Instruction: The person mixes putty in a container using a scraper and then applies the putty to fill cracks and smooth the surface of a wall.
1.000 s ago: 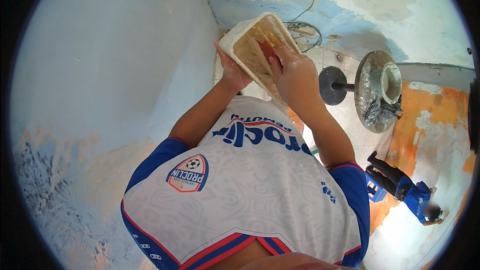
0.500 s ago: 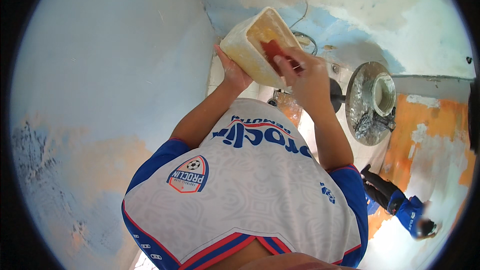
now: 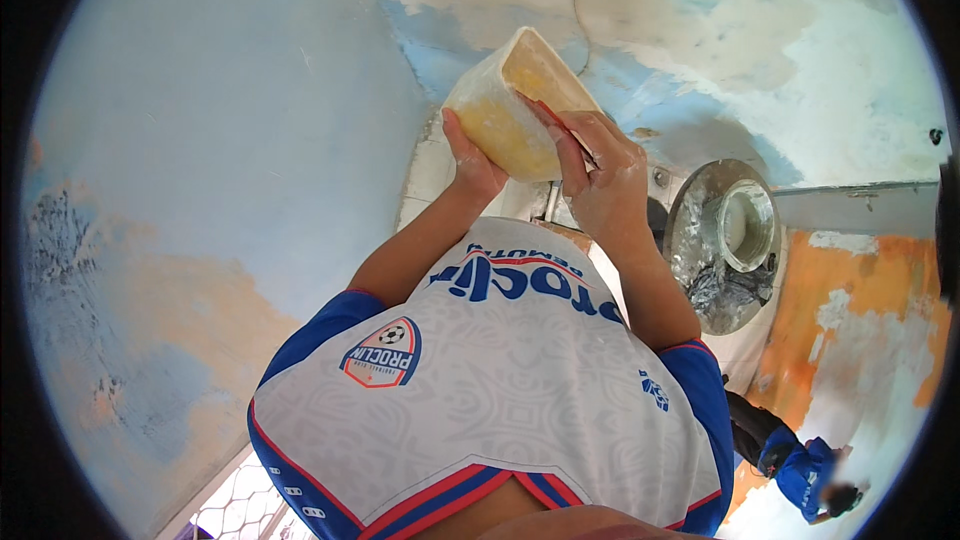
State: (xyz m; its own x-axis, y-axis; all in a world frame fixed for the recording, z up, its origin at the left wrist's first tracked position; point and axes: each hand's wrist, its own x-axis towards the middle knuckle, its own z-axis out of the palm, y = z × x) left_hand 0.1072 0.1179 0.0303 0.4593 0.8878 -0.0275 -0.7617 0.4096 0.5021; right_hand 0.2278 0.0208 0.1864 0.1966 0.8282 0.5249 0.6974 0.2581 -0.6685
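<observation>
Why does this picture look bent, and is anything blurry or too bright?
Head view: fisheye bends straight edges; the co-worker's head looks blurred; the lower-left patterned patch is nearly washed out; left hand, right hand and tub look fairly sharp.

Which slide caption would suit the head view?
Left hand holds a tilted tub; right hand grips a red tool at its rim.

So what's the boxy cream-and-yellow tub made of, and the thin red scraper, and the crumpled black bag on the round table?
The tub is probably plastic: dull, smeared, with thin, moulded-looking walls. The scraper may be plastic too, from its even red, but it shows nearly edge-on, so I can't be sure. The bag is likely thin plastic film: shiny and wrinkled.
</observation>
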